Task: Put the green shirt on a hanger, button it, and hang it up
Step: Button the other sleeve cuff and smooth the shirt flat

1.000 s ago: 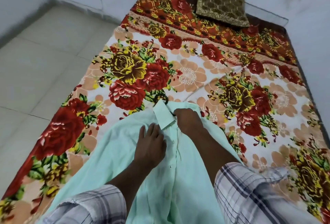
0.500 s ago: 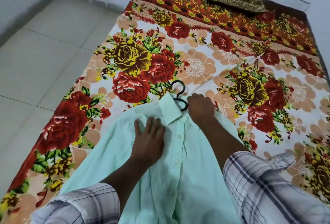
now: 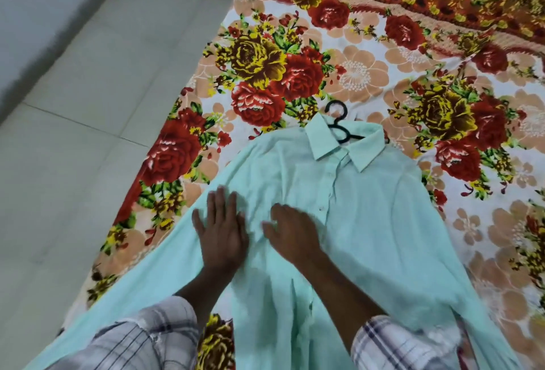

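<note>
Centrally, the green shirt [image 3: 368,222] lies front-up on the flowered bedsheet [image 3: 295,74], its collar [image 3: 321,141] towards the far end and the hook of the black hanger [image 3: 339,125] showing out of the neck. The left hand [image 3: 221,231] lies flat on the cloth, fingers straight and spread. The right hand [image 3: 292,231], just beside it, rests palm-down on the shirt front, fingers loosely extended and slightly blurred. A tiled floor [image 3: 88,104] lies to the left.

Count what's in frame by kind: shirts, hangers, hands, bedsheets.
Shirts: 1, green shirt
Hangers: 1, black hanger, hook showing at the collar
Hands: 2, left hand and right hand, both on the shirt
Bedsheets: 1, floral bedsheet
Total: 5
</note>
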